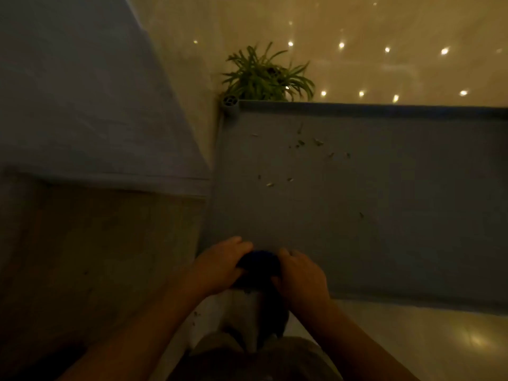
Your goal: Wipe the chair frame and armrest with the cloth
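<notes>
In the dim head view a dark blue cloth (259,266) is bunched between both my hands at the near corner of a flat grey-blue panel (371,215). My left hand (220,264) grips its left side. On its right side my right hand (299,273) closes over it. A strip of the cloth hangs down below the hands. The panel has a raised rim and a round tube end (230,100) at its far left corner. Whether this panel belongs to the chair I cannot tell. No armrest is clearly visible.
Small bits of green debris (302,149) lie scattered on the panel. A potted green plant (265,77) stands behind its far edge on a glossy floor (384,37). A grey fabric-covered surface (82,105) fills the left, above a pale wooden-looking face (96,257).
</notes>
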`<control>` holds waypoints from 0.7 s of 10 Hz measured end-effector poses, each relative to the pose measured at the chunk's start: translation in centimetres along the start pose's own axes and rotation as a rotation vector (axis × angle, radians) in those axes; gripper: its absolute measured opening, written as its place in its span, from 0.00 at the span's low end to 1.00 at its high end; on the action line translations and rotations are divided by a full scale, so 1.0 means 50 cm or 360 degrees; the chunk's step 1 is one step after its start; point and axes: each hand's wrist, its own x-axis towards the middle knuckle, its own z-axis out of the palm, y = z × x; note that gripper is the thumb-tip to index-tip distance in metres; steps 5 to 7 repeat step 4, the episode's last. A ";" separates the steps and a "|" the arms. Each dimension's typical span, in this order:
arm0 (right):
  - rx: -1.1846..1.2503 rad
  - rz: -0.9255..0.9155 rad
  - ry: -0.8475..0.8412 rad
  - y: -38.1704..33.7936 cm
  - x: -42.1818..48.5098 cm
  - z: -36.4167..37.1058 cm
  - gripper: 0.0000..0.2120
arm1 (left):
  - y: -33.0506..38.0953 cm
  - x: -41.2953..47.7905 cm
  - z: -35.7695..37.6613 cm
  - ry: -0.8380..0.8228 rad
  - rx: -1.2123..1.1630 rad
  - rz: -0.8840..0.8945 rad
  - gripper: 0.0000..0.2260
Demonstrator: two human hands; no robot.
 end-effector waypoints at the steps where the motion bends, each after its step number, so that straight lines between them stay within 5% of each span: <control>1: -0.0207 -0.0076 0.0108 -0.011 -0.012 -0.001 0.17 | 0.012 -0.030 0.008 0.0154 0.0226 -0.0133 0.17; 2: -0.0285 -0.0197 0.0255 -0.041 -0.021 -0.026 0.17 | 0.011 -0.089 0.019 0.0445 0.0183 -0.0262 0.25; 3: -0.0204 -0.0450 0.0335 -0.093 -0.038 -0.037 0.18 | -0.002 -0.177 0.014 0.0817 -0.0113 -0.0447 0.22; 4: -0.0066 -0.0795 0.0226 -0.186 -0.079 -0.026 0.05 | -0.023 -0.288 0.019 0.1121 -0.0091 -0.0560 0.13; 7: -0.0066 -0.0795 0.0226 -0.186 -0.079 -0.026 0.05 | -0.023 -0.288 0.019 0.1121 -0.0091 -0.0560 0.13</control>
